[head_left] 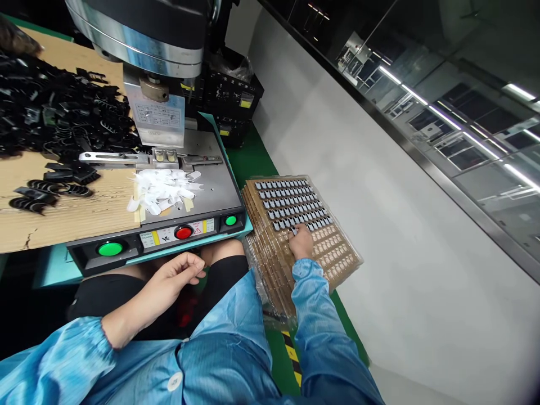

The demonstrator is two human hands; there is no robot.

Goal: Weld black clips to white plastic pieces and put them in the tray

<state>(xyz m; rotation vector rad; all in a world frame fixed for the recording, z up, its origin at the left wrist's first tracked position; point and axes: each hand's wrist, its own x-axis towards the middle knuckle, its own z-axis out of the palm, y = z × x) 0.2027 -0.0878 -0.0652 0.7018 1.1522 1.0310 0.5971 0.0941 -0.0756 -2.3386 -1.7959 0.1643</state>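
Head view: right hand (301,242) fingers pinch one small grey part from brown tray (337,261); left hand (179,274) loosely curled, empty; best lifted straight up.

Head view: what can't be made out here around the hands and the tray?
- Right hand fingertips: curled onto the tray, so any grip on a part is hidden.
- Left hand: fingers curled, contents hidden.
- Tray parts: too small to identify.
- Lower trays in the stack: covered by the top one.
- Press: cut off by the top edge.
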